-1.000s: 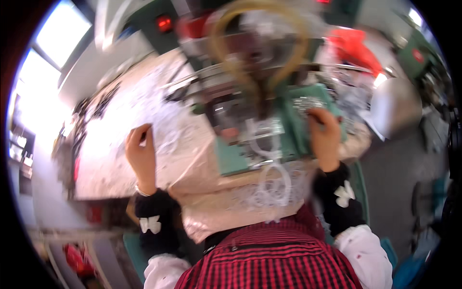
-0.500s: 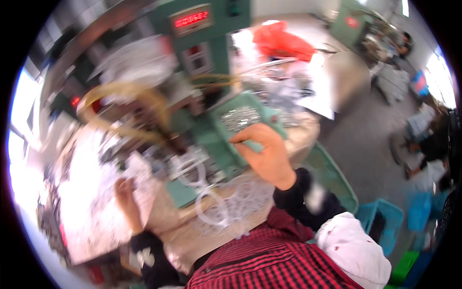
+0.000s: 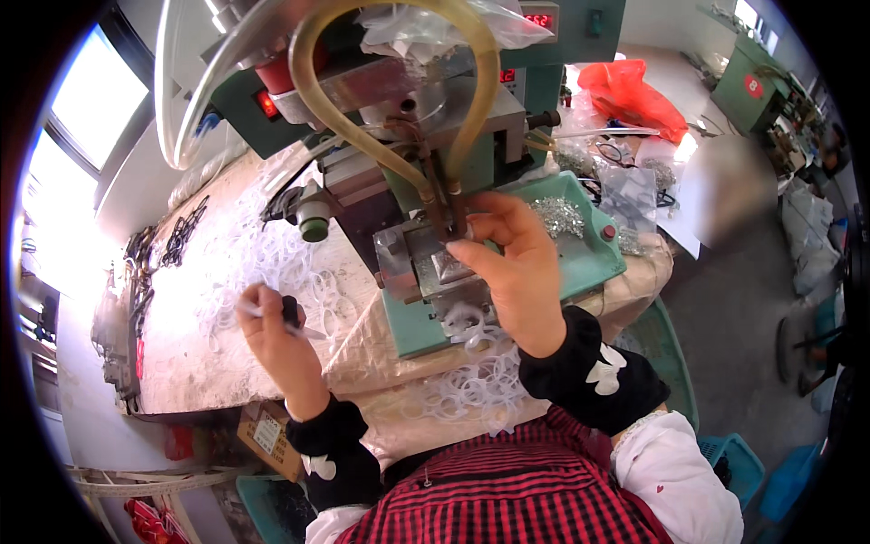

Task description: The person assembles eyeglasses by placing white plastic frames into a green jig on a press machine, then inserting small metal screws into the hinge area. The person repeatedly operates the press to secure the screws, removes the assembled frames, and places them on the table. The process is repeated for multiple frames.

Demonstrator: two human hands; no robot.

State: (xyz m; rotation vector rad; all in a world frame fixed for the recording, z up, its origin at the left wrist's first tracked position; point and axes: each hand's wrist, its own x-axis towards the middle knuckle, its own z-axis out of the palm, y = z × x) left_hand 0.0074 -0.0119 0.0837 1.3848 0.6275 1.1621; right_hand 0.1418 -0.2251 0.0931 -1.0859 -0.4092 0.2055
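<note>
My right hand (image 3: pixel 526 281) reaches to the metal die block (image 3: pixel 444 272) of a green press, thumb and fingertips drawn together beside the dark upright punch (image 3: pixel 438 213). What those fingertips hold, if anything, is too small to tell. To the left, over the table, my left hand (image 3: pixel 283 349) is closed on a small black piece (image 3: pixel 290 311); a thin pale strip shows by its fingers. Translucent plastic rings (image 3: pixel 480 385) lie heaped in front of the die, with more clear rings (image 3: pixel 245 281) spread across the table on the left.
Yellowish hoses (image 3: pixel 308 86) loop down to the punch. A green tray (image 3: pixel 594 258) of small shiny metal pieces stands right of the press. Behind it lies a red plastic bag (image 3: pixel 634 95). A green-capped knob (image 3: pixel 314 228) juts out left of the press.
The view has shifted and turned sharper. My right hand has moved from over the metal-piece tray to the die. A black piece now shows in my left hand.
</note>
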